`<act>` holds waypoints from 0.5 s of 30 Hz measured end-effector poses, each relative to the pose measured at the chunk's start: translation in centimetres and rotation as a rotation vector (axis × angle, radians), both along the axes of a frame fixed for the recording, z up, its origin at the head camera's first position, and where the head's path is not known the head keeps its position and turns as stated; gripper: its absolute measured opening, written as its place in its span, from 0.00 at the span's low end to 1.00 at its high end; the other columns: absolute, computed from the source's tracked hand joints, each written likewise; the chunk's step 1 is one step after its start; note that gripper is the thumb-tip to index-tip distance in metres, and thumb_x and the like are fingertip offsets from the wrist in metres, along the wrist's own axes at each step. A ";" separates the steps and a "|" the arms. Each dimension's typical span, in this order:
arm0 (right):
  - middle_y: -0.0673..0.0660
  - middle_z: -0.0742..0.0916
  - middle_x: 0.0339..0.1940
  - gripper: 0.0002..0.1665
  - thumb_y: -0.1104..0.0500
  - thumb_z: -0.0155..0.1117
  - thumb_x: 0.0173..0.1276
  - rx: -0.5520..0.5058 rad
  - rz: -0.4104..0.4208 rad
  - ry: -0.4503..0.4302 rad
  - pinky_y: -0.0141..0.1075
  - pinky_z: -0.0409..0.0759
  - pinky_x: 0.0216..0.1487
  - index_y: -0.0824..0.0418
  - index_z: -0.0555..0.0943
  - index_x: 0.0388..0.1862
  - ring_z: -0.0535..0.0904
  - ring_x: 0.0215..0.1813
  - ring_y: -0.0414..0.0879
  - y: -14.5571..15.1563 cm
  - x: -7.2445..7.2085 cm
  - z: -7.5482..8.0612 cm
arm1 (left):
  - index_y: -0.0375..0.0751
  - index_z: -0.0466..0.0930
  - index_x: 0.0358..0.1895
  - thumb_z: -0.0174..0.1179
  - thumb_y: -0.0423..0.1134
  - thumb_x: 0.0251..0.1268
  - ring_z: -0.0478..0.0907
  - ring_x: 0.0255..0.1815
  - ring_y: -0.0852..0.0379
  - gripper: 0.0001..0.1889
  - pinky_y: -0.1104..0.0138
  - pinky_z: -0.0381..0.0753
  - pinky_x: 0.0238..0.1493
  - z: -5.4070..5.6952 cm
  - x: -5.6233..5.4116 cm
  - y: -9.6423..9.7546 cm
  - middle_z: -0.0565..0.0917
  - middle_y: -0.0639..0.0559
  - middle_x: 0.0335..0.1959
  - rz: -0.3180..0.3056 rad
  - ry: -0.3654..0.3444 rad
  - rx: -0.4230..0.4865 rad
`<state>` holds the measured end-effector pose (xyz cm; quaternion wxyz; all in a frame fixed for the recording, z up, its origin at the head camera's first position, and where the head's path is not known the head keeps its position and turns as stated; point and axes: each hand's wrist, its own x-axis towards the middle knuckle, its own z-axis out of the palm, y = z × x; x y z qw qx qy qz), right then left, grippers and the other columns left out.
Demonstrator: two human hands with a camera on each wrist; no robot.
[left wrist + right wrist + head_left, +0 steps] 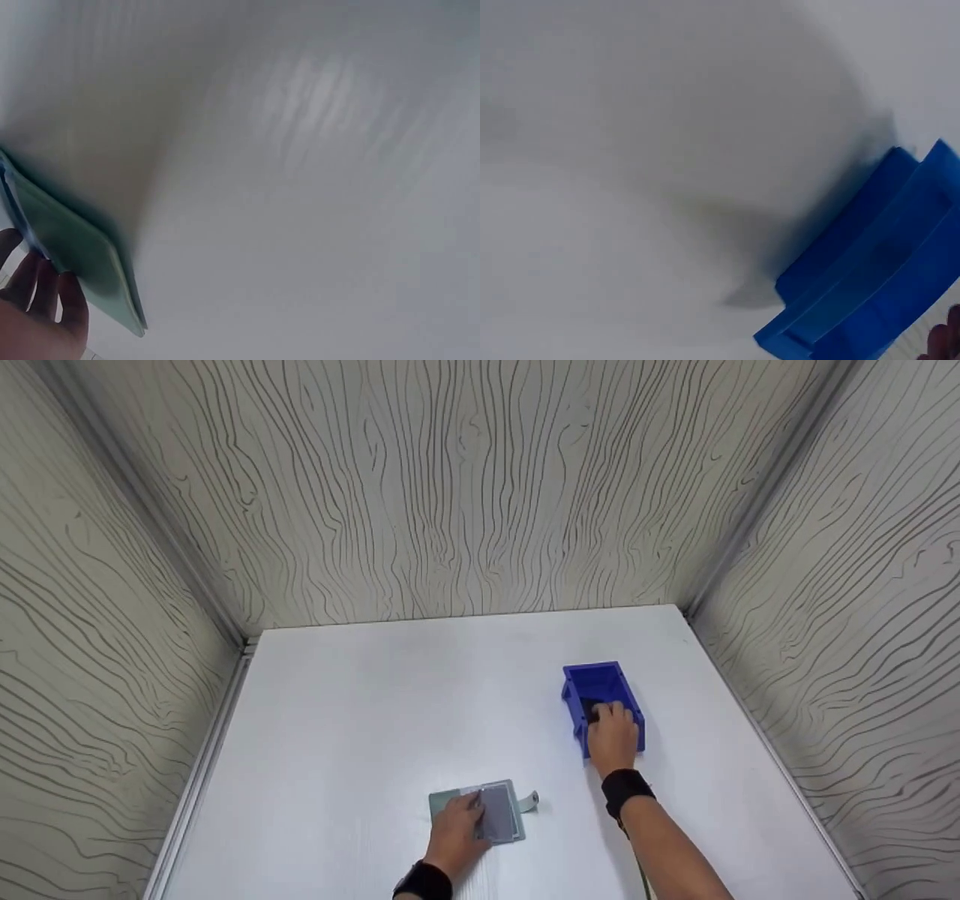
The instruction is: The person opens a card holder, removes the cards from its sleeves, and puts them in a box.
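Note:
A pale green wallet (501,812) with a clear grey window lies on the white table, its short snap strap (529,802) sticking out to the right. Across its left part my left hand (454,829) holds it, with the thumb near its close edge. In the left wrist view, bent fingers (46,289) touch the green cover. My right hand (613,736) reaches into a blue plastic bin (576,712). Beside its fingertips in the bin is something black (591,709), mostly hidden; whether the fingers grip it is unclear. The right wrist view shows mainly the bin's outer side (885,255).
The white tabletop (390,697) extends around both things. Wood-patterned panels (465,495) enclose it at the back and sides, with metal rails (202,769) along the side edges. Both wrists wear black bands (625,789).

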<state>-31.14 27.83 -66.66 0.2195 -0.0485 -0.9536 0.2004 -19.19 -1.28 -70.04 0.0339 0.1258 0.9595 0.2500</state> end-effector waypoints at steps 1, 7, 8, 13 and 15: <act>0.62 0.80 0.40 0.11 0.68 0.62 0.58 -0.008 0.025 0.037 0.51 0.72 0.41 0.64 0.81 0.41 0.75 0.43 0.59 -0.6 0.1 0.0 | 0.37 0.80 0.57 0.76 0.42 0.43 0.72 0.62 0.45 0.32 0.51 0.72 0.62 0.0 0.0 -0.1 0.76 0.46 0.62 -0.005 0.007 -0.002; 0.52 0.77 0.31 0.10 0.68 0.66 0.50 0.065 0.270 0.155 0.43 0.71 0.35 0.57 0.78 0.31 0.74 0.36 0.50 -4.6 2.4 -0.7 | 0.35 0.80 0.55 0.76 0.39 0.44 0.74 0.61 0.44 0.30 0.54 0.74 0.61 0.0 -0.2 -0.5 0.77 0.43 0.59 -0.044 0.009 0.032; 0.51 0.77 0.30 0.10 0.68 0.65 0.49 0.081 0.323 0.166 0.42 0.71 0.35 0.56 0.78 0.30 0.74 0.36 0.49 -5.2 2.9 -0.8 | 0.34 0.81 0.55 0.76 0.38 0.44 0.74 0.60 0.44 0.30 0.54 0.74 0.61 0.0 -0.2 -0.6 0.78 0.43 0.58 -0.048 0.002 0.045; 0.46 0.77 0.29 0.07 0.62 0.66 0.50 0.183 0.590 0.137 0.35 0.69 0.33 0.52 0.80 0.28 0.71 0.33 0.42 -7.6 5.4 -1.4 | 0.34 0.83 0.51 0.75 0.36 0.43 0.77 0.55 0.45 0.26 0.55 0.77 0.57 0.3 -0.1 -0.7 0.81 0.43 0.53 -0.080 0.020 0.053; 0.45 0.78 0.29 0.06 0.59 0.68 0.51 0.230 0.644 0.103 0.34 0.68 0.33 0.51 0.81 0.28 0.71 0.33 0.41 -8.3 6.2 -1.5 | 0.34 0.83 0.49 0.76 0.36 0.43 0.77 0.54 0.46 0.25 0.55 0.77 0.56 0.4 -0.2 -0.6 0.81 0.43 0.52 -0.089 0.033 0.037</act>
